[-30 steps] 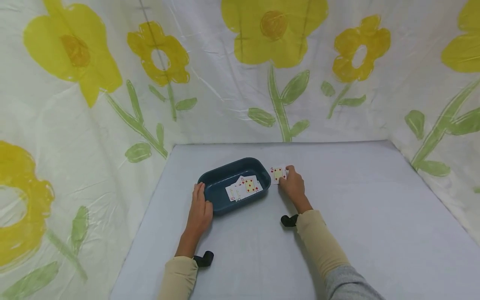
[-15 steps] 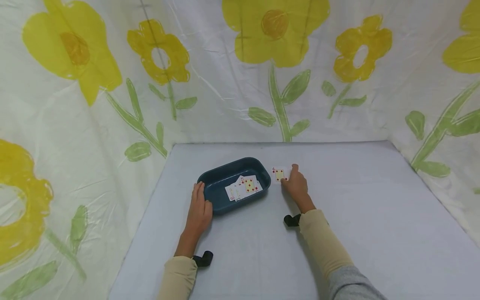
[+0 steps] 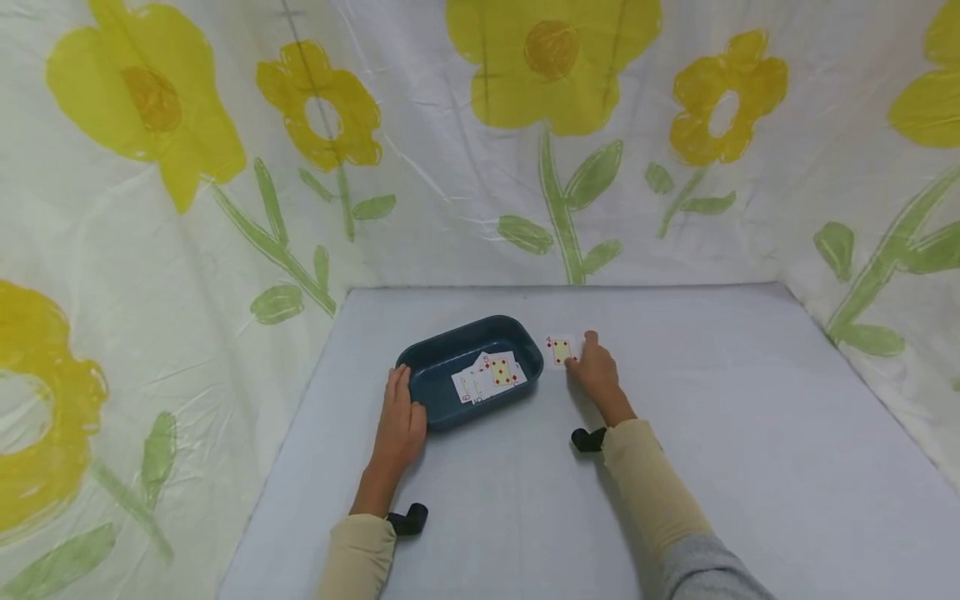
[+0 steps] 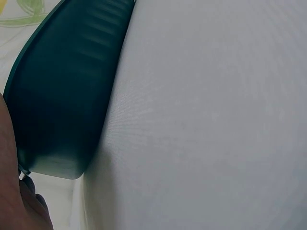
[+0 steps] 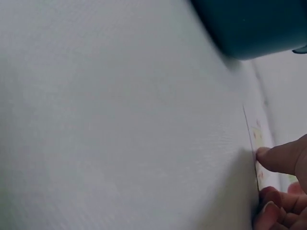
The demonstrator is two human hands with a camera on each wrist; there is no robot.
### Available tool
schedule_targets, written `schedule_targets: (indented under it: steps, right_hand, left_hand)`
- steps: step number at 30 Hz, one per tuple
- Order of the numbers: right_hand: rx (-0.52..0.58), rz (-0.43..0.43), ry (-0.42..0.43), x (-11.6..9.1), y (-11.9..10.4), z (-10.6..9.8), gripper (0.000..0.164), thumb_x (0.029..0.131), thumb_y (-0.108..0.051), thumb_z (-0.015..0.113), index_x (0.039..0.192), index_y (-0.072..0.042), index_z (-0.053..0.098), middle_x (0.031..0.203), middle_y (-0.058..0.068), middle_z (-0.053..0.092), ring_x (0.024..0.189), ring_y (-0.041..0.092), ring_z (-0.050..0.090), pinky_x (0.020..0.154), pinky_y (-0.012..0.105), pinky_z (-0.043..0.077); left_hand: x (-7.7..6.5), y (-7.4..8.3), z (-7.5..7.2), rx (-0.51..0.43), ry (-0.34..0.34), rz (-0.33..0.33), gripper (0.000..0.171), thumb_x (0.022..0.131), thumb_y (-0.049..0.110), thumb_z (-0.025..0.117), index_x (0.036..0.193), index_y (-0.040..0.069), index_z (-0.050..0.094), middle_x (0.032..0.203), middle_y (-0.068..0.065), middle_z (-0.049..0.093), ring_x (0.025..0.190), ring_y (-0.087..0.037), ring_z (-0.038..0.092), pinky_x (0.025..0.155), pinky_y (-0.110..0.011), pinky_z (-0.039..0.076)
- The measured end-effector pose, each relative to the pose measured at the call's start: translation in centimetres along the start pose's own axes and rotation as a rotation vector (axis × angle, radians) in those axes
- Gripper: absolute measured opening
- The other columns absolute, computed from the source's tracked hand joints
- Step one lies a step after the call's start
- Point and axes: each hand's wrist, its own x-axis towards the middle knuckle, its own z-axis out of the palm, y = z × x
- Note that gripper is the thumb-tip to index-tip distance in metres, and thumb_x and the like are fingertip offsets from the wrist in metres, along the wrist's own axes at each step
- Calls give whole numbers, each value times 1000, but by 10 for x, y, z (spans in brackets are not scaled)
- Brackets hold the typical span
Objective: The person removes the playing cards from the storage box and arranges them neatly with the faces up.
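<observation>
In the head view my left hand (image 3: 397, 425) grips the near left end of a dark teal oval tray (image 3: 422, 393), fingers at its rim. Several playing cards (image 3: 468, 387) overlap inside, a five of diamonds (image 3: 501, 372) on top. Just right of the tray, my right hand (image 3: 598, 377) pinches the right edge of a four of diamonds (image 3: 558, 350), which lies face up. The right wrist view has the thumb (image 5: 278, 157) on the card's face and the other fingers curled at its edge. In the left wrist view the tray's outer wall (image 4: 62, 96) hides most of that hand.
A pale cloth-covered table (image 3: 495, 500) bears the tray and cards. Behind and at the sides hangs a white curtain (image 3: 435, 167) with yellow flowers. Each wrist carries a small black camera, one at the left (image 3: 408, 520) and one at the right (image 3: 587, 440).
My right hand has slid a little to the right with the four of diamonds, widening the gap between card and tray. My left hand and the tray have stayed in place.
</observation>
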Motion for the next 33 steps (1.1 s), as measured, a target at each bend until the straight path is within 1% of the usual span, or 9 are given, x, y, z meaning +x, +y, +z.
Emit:
schedule_targets:
  steps: [5,9,16,19,23,26,27,30,33]
  right_hand:
    - [-21,-8,-18,1,2,-4,65,95,-14,65,145,6,29,126,32,55,97,36,54,90,49,47]
    - [-73,-23,-9,2,1,-9,65,93,-15,65,143,7,30,116,32,59,89,35,56,81,48,49]
    - [-117,-70,4,2,-11,-19,64,94,-16,64,144,7,32,111,29,62,83,32,56,76,47,50]
    - [-134,-107,17,2,-22,-23,64,94,-16,63,145,7,33,105,27,65,78,31,56,72,47,51]
    - [-152,-149,19,3,-45,-28,66,94,-17,62,148,5,31,94,22,66,69,29,55,64,45,49]
    - [-161,-187,24,3,-64,-32,65,94,-17,61,149,3,32,98,21,67,71,29,58,66,45,50]
    - [-164,-201,31,3,-69,-32,64,95,-17,62,149,2,34,101,21,68,72,29,58,67,45,50]
    - [-157,-234,39,0,-83,-31,55,95,-16,62,143,1,43,97,20,69,70,27,57,68,44,49]
    - [-138,-262,22,-3,-93,-26,39,95,-16,63,131,0,55,83,14,68,60,21,57,61,38,49]
  left_hand:
    - [1,0,1,14,0,1,61,96,0,39,154,-7,23,162,-17,18,152,-33,8,119,-50,15]
    - [2,-1,2,20,-4,2,61,96,0,39,155,-6,22,163,-17,17,152,-31,6,119,-50,14]
    - [1,-1,1,-1,-2,-3,60,96,0,39,154,-7,23,163,-18,18,152,-33,7,119,-50,14]
    - [0,-2,1,1,-8,0,61,96,1,38,154,-8,23,162,-19,17,151,-36,8,119,-51,14]
    - [0,-4,1,4,-3,4,61,96,1,37,154,-7,22,163,-18,17,151,-37,9,119,-50,14]
    - [0,-4,1,-1,8,10,61,96,1,37,155,-7,22,163,-17,17,151,-36,9,119,-51,14]
    - [0,-3,1,-5,10,12,61,96,1,37,154,-7,22,163,-17,17,151,-36,10,119,-51,15]
    - [0,-3,1,-20,9,13,61,96,0,37,154,-7,23,163,-18,17,151,-37,9,119,-52,15]
    - [0,-3,2,-28,4,7,61,95,0,38,154,-7,23,163,-18,17,151,-37,9,118,-52,16]
